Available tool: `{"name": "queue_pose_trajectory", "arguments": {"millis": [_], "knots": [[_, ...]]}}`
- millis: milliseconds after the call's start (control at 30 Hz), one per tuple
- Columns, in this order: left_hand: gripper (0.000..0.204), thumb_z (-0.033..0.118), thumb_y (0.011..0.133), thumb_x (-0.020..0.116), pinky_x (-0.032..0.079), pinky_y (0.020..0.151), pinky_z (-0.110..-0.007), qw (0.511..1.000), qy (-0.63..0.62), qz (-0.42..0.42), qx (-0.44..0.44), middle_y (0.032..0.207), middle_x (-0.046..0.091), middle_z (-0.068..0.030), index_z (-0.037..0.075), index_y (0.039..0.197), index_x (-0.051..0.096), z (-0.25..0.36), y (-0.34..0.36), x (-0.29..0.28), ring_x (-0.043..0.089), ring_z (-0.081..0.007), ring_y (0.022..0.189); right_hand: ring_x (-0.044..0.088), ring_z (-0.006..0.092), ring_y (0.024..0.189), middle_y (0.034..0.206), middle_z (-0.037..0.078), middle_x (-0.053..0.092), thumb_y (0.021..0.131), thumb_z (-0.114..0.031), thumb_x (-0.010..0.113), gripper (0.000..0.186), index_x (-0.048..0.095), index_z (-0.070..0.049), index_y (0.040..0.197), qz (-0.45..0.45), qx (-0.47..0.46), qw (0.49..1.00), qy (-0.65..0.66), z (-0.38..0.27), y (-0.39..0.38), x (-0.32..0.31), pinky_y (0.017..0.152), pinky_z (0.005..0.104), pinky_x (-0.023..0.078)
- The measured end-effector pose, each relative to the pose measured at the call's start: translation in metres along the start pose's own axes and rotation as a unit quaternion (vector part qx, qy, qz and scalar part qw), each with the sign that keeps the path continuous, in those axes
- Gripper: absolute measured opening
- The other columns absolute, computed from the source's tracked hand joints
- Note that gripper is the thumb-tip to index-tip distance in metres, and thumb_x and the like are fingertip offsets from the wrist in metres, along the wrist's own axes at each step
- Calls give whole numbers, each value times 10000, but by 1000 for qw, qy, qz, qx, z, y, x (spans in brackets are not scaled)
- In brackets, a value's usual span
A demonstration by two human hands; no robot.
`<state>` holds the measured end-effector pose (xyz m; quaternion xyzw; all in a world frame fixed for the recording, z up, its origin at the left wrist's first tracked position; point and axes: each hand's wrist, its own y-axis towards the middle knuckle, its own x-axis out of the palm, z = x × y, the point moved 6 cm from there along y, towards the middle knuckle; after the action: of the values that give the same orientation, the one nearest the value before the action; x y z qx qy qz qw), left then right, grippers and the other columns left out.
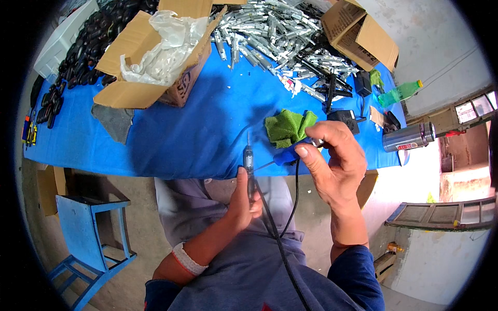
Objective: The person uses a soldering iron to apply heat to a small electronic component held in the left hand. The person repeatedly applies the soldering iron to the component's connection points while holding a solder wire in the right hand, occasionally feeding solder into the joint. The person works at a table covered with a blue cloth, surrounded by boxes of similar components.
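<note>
My left hand [241, 199] is closed round a slim grey and black pen-shaped device [248, 159] with a thin pin pointing up from its far end. A black cord [277, 241] runs from near this hand down past my lap. My right hand [340, 158] pinches a screwdriver [285, 155] with a blue handle, its thumb and forefinger at the handle's end. The screwdriver's shaft slants down-left to the side of the device; whether its tip touches cannot be made out. A crumpled green cloth [285, 127] lies just beyond the screwdriver on the blue-covered table [192, 137].
A large pile of grey parts [275, 31] spreads across the back. An opened carton [179, 90] with plastic wrap stands left of it, near dark handle-like pieces [85, 57]. Another carton [360, 39], a green bottle [400, 93] and a metal flask [409, 137] are right. A blue stool [83, 228] stands lower left.
</note>
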<state>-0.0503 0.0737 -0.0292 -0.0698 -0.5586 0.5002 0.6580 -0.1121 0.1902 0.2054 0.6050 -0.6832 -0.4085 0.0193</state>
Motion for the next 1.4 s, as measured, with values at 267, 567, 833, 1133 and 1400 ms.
{"name": "queue_pose_trajectory", "arguments": {"millis": [267, 567, 833, 1133, 1400], "knots": [[698, 797, 823, 295, 190, 369, -267, 1000, -7, 8, -7, 450, 324, 16, 149, 578, 383, -1, 1, 1, 281, -107, 342, 587, 164, 781, 962, 99, 651, 773, -8, 709, 231, 625, 1, 988, -40, 83, 980, 178, 7, -5, 8, 751, 272, 497], [685, 788, 831, 298, 188, 377, -261, 1000, -9, -10, -6, 459, 314, 22, 149, 596, 374, 0, 0, 2, 264, -99, 355, 592, 159, 768, 906, 85, 648, 724, -65, 776, 315, 631, -16, 1000, -17, 8, 998, 57, 3, -4, 4, 690, 283, 487], [686, 789, 828, 304, 193, 376, -259, 1000, 1, 11, 5, 462, 313, 24, 147, 598, 378, 0, 0, 0, 267, -97, 355, 645, 188, 879, 980, 103, 665, 780, -32, 706, 258, 637, -18, 1029, -86, 80, 978, 172, 4, -3, 9, 780, 284, 502], [694, 791, 830, 292, 199, 376, -259, 1000, 9, 8, 2, 457, 315, 20, 143, 595, 378, 2, -2, 2, 269, -103, 353, 637, 216, 909, 1009, 128, 654, 781, -11, 690, 260, 656, -34, 1038, -60, 54, 996, 47, 5, -1, 4, 772, 290, 501], [688, 788, 833, 292, 188, 381, -260, 999, 29, 11, 12, 462, 311, 25, 147, 596, 371, 2, 0, 3, 261, -97, 360, 638, 284, 989, 1036, 151, 664, 779, 33, 625, 281, 646, 9, 1057, -116, -14, 992, 53, 3, 3, -2, 877, 344, 483]]}}
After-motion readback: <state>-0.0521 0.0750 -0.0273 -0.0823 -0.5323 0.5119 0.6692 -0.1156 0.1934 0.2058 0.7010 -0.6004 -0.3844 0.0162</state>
